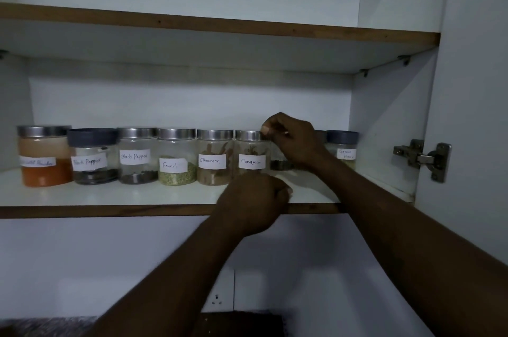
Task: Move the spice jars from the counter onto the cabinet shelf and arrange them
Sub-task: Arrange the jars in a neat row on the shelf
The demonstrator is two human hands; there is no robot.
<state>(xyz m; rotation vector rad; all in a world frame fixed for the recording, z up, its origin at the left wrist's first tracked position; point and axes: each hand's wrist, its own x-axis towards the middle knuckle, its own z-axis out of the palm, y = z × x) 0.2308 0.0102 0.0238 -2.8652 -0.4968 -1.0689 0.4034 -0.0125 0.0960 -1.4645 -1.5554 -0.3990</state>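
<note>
Fingers (265, 129) pinched at jar lid (248, 135)

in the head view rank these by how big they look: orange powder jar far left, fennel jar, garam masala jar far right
1. orange powder jar, widest and tallest in the row.
2. fennel jar, narrower.
3. garam masala jar, looks smallest, but the right hand hides part of it and wide-angle distortion at the edges makes this unsure.

A white cabinet shelf (110, 196) with a brown front edge carries a row of spice jars (177, 156): orange powder, two Black Pepper, Fennel, two Cinnamon, more behind.
</note>
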